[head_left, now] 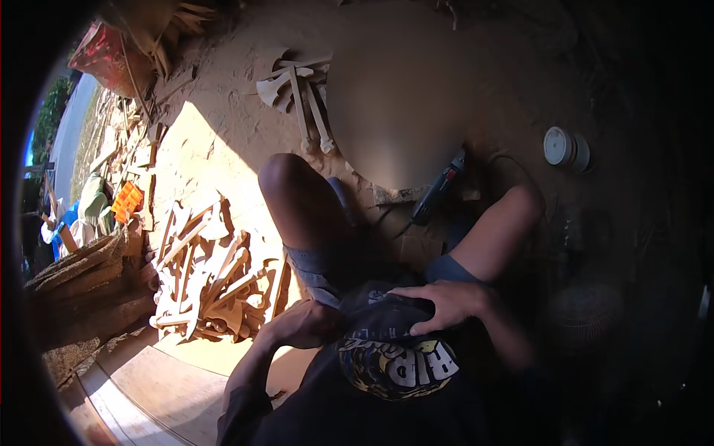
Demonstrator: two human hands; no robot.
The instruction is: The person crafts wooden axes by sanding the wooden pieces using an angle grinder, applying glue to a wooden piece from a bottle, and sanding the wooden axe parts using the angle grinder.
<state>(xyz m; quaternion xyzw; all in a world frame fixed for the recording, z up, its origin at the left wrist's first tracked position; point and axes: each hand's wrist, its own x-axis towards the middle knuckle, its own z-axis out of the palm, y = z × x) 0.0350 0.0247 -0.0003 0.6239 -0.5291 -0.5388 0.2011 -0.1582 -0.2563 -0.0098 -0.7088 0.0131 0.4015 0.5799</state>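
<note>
My left hand (309, 324) is curled against the black T-shirt (394, 316) at my lap, its fingers closed on the cloth and partly in shadow. Flat on the same shirt, to the right, rests my right hand (450, 301), fingers stretched out and thumb apart. The shirt has a large printed design (401, 366) on its front. Between my bent knees, out of reach of both hands, a dark corded power tool (439, 187) with a red mark lies on the ground.
Several pale wooden axe-shaped pieces (216, 275) are heaped in sunlight at left. More wooden pieces (306, 104) lie ahead beside a blurred area. A white-lidded container (558, 146) stands at right. A red sack (111, 59) and orange object (127, 201) are at far left.
</note>
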